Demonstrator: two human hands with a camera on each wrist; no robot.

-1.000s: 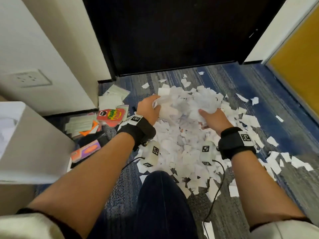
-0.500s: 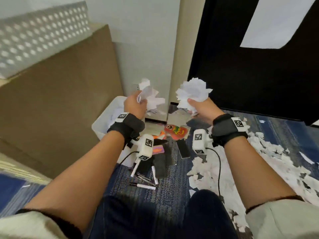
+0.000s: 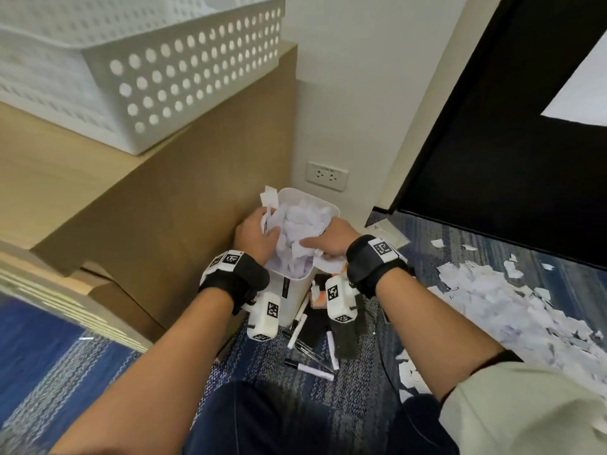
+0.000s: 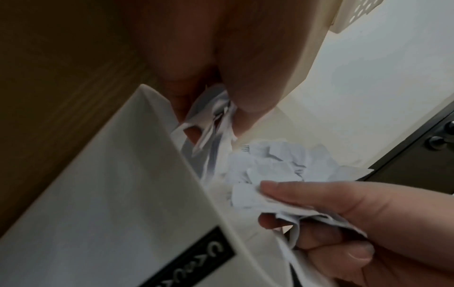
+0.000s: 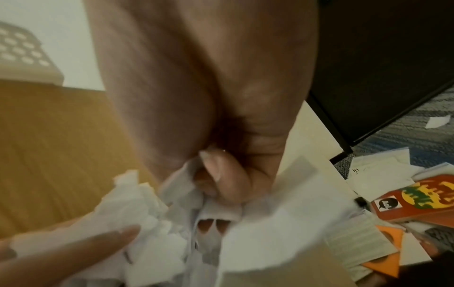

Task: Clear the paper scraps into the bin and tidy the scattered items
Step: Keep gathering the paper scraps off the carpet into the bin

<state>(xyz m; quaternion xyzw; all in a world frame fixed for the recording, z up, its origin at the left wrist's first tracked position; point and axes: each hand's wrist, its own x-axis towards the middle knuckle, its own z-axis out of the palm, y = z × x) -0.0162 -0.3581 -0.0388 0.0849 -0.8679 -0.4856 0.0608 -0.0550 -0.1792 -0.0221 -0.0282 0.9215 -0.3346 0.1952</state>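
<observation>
A white bin stands on the carpet against the wooden cabinet, heaped with torn white paper scraps. Both hands are at its mouth. My left hand grips a bunch of scraps at the bin's left rim; in the left wrist view its fingers pinch scraps above the bin wall. My right hand holds a crumpled wad over the right rim, with its fingers curled round the scraps. A large pile of scraps covers the carpet to the right.
Markers and black items lie on the carpet before the bin. An orange card box and papers lie right of it. A perforated white basket sits on the cabinet. A black door is at right.
Both hands scooped scraps from the floor pile, lifted them and carried them left, and have now lowered them onto the bin's mouth. The head view has turned towards the bin.
</observation>
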